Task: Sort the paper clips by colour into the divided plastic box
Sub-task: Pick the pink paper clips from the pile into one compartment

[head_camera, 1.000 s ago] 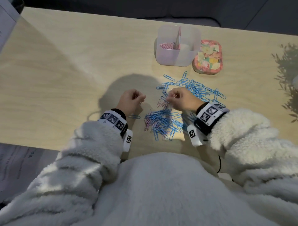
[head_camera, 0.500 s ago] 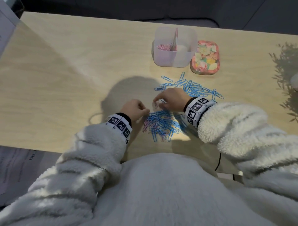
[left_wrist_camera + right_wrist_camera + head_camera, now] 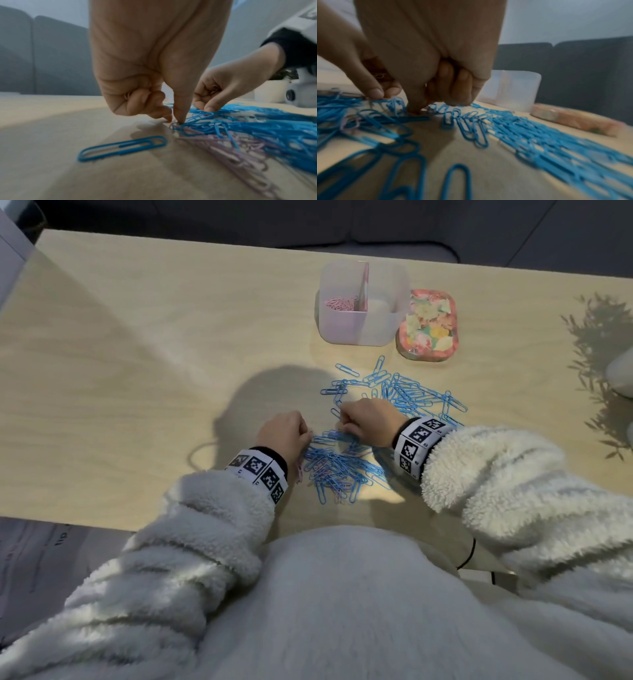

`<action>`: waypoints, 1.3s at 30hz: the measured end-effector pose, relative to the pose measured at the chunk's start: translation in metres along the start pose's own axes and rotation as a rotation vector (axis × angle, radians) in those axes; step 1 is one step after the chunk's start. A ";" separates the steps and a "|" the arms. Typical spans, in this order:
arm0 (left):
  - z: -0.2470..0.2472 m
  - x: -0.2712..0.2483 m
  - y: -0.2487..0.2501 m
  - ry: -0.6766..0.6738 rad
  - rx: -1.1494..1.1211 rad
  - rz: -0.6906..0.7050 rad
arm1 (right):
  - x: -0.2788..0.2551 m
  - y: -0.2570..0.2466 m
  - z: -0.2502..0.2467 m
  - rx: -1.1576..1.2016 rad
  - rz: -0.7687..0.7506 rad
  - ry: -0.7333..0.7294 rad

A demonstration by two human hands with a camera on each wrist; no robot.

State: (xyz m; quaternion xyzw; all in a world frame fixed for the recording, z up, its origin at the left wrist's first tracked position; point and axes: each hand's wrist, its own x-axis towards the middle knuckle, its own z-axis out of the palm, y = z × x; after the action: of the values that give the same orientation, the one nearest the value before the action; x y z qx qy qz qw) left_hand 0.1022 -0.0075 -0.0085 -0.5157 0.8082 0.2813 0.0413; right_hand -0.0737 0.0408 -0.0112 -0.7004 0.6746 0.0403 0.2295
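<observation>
A mixed heap of blue and pink paper clips (image 3: 339, 467) lies near the table's front edge, and a blue-only heap (image 3: 407, 395) lies behind it. My left hand (image 3: 308, 436) pinches at the heap's left edge (image 3: 175, 119) with thumb and forefinger, and a pink clip (image 3: 126, 96) is tucked in its curled fingers. My right hand (image 3: 342, 422) works the heap's far side, thumb down among the clips (image 3: 419, 109), with pink clips (image 3: 214, 88) in its curled fingers. The divided plastic box (image 3: 363, 333) stands behind, holding pink clips (image 3: 339, 302) in its left compartment.
A floral tin (image 3: 428, 325) sits right of the box (image 3: 510, 88). One blue clip (image 3: 120, 147) lies alone left of the mixed heap. A white pot (image 3: 621, 371) stands at the table's right edge. Bare wooden table (image 3: 137, 371) stretches to the left.
My left hand has come in from beside the mixed heap to its left edge. My right hand has shifted from between the heaps onto the mixed heap's far side.
</observation>
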 end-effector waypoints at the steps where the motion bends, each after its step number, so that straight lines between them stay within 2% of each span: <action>1: 0.001 0.001 0.001 0.003 0.023 0.005 | 0.000 0.004 0.003 0.071 0.019 0.001; 5: -0.003 0.003 0.003 -0.054 0.003 0.026 | -0.001 0.019 0.004 0.399 0.123 0.097; 8: -0.005 0.003 0.004 -0.096 -0.066 0.044 | -0.006 0.028 -0.005 0.824 0.204 0.150; 11: -0.006 0.007 0.003 -0.091 -0.198 -0.016 | -0.013 0.030 -0.012 1.322 0.312 0.162; 13: -0.009 0.014 0.002 -0.056 -0.310 -0.051 | -0.014 0.028 -0.015 1.434 0.418 0.179; 15: -0.016 0.023 0.006 -0.048 -0.434 -0.056 | -0.014 0.023 -0.014 1.238 0.423 0.163; 17: -0.028 0.034 0.014 -0.068 -0.503 -0.047 | -0.011 0.018 -0.006 0.782 0.311 0.156; 19: -0.042 0.050 0.026 -0.057 -0.472 -0.002 | -0.010 0.011 0.004 0.424 0.282 0.144; 23: -0.072 0.086 0.065 0.006 -0.397 0.113 | -0.004 0.002 0.012 0.248 0.240 0.118; 26: -0.089 0.112 0.091 0.047 -0.318 0.170 | -0.003 0.002 0.009 0.298 0.213 0.077; 29: -0.100 0.134 0.107 0.120 -0.259 0.163 | -0.006 0.013 0.002 0.549 0.231 0.155; 32: -0.102 0.151 0.115 0.140 -0.177 0.132 | -0.013 0.027 -0.017 0.661 0.247 0.203; 36: -0.096 0.165 0.119 0.074 -0.104 0.099 | -0.012 0.048 -0.042 0.818 0.236 0.243; 39: -0.096 0.168 0.118 0.026 -0.124 0.071 | 0.001 0.052 -0.066 0.998 0.302 0.275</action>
State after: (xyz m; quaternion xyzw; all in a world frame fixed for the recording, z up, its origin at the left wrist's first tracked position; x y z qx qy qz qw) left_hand -0.0552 -0.1553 0.0605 -0.4918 0.8076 0.3251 -0.0113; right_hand -0.1402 0.0163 0.0335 -0.4001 0.7289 -0.3446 0.4358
